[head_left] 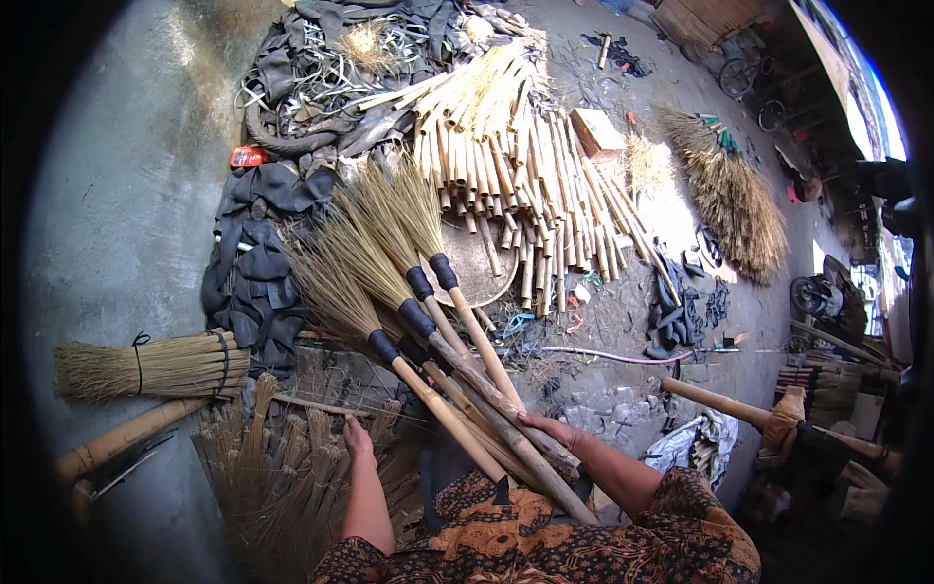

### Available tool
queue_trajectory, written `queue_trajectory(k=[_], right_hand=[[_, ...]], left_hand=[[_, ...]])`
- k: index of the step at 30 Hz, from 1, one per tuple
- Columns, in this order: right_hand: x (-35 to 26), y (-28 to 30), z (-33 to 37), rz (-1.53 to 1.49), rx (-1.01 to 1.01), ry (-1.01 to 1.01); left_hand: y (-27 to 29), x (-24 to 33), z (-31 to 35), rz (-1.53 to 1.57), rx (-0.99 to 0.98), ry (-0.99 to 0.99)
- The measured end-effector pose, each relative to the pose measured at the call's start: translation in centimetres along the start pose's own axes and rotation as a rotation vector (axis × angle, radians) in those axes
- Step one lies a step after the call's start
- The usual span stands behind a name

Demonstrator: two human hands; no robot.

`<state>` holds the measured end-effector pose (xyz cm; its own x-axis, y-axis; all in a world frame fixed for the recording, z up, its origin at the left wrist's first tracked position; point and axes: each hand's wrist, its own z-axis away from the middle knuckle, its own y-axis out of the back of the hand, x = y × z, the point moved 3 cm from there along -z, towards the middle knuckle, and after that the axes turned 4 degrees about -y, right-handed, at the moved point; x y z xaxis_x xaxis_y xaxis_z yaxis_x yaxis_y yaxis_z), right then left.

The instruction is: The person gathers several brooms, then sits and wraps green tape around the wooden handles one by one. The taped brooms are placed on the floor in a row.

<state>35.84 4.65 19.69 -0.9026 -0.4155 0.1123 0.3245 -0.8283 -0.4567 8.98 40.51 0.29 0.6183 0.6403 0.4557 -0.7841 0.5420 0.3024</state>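
Observation:
Several brooms (418, 287) lie slanted across my lap, their straw heads fanned out ahead and dark bands around the necks. My right hand (550, 430) is at the wooden broom handles (486, 389), closed against the rightmost ones with its fingertips hidden. Lower left, my left hand (359, 440) is raised over loose straw bundles (282, 453), apart from the brooms. It shows edge-on, so its fingers cannot be made out clearly. A thin stick (316, 405) runs close to its fingertips.
A tied straw bundle (146, 368) lies at left above a bamboo pole (136, 438). Ahead are black rubber strips (258, 263), a pile of bamboo handles (545, 195) and a round tray (467, 268). Finished brooms (730, 195) lie far right; another bamboo pole (720, 401) juts in nearer.

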Motion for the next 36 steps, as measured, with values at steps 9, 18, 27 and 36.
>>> queue_trajectory(k=[9, 18, 27, 36], right_hand=[[-2.4, -7.1, 2.8, 0.575, 0.147, 0.388], [-0.4, -11.7, 7.1, 1.169, 0.615, 0.348], [2.4, -11.6, 15.9, 1.551, 0.777, 0.675], [7.0, 4.2, 26.1, 1.531, 1.088, 1.43]], left_hand=[[-23.8, 5.2, 13.9, 1.177, -0.798, 0.526], [-25.8, 8.9, 19.6, 1.46, -0.913, 0.501], [-25.0, 10.2, 23.9, 1.508, -1.398, 0.336], [-40.1, 15.1, 33.2, 1.353, -2.123, 0.058]])
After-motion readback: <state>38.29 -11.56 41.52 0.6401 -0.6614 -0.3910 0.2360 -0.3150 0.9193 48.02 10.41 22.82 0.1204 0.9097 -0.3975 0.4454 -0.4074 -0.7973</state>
